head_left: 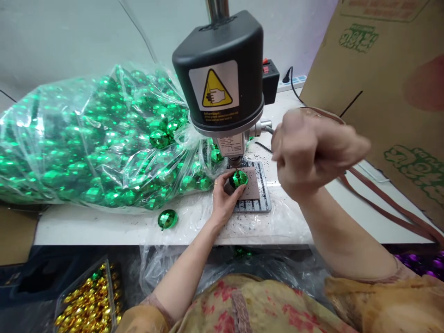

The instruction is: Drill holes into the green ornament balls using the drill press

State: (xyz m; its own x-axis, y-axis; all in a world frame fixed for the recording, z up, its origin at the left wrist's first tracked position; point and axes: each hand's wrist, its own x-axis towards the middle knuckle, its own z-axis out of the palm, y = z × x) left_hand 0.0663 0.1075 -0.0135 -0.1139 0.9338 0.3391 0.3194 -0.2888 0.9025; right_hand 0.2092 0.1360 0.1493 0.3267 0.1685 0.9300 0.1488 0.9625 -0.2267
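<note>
My left hand [224,196] grips a shiny green faceted ball [238,179] between thumb and fingers. It keeps the ball on a brown board [252,187] laid over the grey slotted base plate [265,194], directly beneath the chuck [235,161] of a small black bench drill press [218,51]. At the machine's right side, my right hand [308,148] is closed around its feed lever [268,129], mostly hidden by the fist and slightly blurred. Dark shavings lie scattered around the base plate. Left of my left wrist, one loose green ball [168,219] rests on the white table [114,226].
A big clear plastic bag [86,138] full of green balls fills the table's left side. Cardboard box [388,78] and brown straps [378,199] stand at right. Below the table edge are a clear bin [111,296] of gold balls, crumpled plastic sheeting [166,268] and purple balls [421,263].
</note>
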